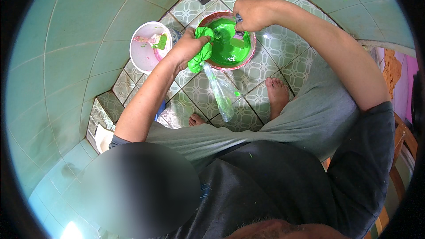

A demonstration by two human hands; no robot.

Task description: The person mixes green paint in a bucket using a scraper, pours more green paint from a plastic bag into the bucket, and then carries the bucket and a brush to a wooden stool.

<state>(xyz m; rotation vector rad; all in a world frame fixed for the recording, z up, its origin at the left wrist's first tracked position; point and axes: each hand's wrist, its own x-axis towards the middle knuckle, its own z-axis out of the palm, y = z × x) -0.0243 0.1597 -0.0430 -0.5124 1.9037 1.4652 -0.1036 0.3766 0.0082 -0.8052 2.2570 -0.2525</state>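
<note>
Left hand (189, 48) clenched on bunched bright-green bundle (204, 53) trailing clear plastic (220, 94), at 9 o'clock of round red-rimmed basin (254, 50) of green liquid (223, 55). Right hand (253, 14), 1 o'clock, grips dark-handled flat brush (238, 36); long axis 12-to-6, bristles (237, 43) at 6.

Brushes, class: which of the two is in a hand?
The dark-handled brush, gripped in the right hand at the basin of green liquid. The other brush, pinkish-handled, is in the white bucket, with no hand on it.
</note>
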